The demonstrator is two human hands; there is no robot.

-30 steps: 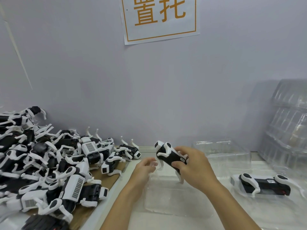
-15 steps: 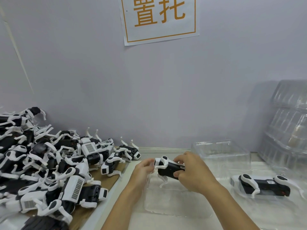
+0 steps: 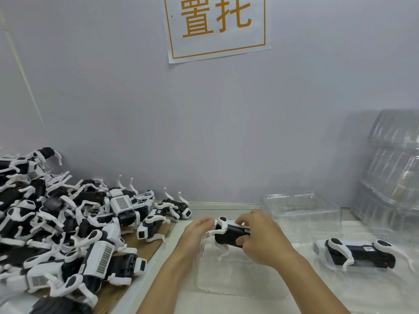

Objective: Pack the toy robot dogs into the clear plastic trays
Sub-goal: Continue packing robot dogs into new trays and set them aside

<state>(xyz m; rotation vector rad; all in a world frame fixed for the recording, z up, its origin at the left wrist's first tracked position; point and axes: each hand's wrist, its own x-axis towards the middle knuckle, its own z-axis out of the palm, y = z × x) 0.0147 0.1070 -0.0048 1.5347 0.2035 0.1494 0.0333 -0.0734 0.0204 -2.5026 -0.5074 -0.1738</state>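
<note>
Toy robot dog (image 3: 229, 234), black-bodied with white legs, sits in both hands over a clear plastic tray (image 3: 240, 282) lying flat on the table (image 3: 294, 300). The right hand (image 3: 260, 239) wraps its fingers (image 3: 243, 220) around the dog's body from the right, thumb underneath. The left hand (image 3: 195, 234) meets the dog's left end, fingertips pressed together against a white leg; whether they pinch it or only steady it looks uncertain from this angle. The dog's lower legs seem to reach just into the tray's hollow.

To the right, a second toy robot dog (image 3: 360, 252) lies on its side in another clear tray (image 3: 322, 248). Farther back stands an empty clear tray (image 3: 301, 205), and a stack of clear trays (image 3: 394, 168) leans by the wall at far right. On the left, a large heap of toy dogs (image 3: 68, 225) covers a sheet of brown cardboard (image 3: 145, 248). A paper sign (image 3: 217, 26) with orange characters hangs on the wall.
</note>
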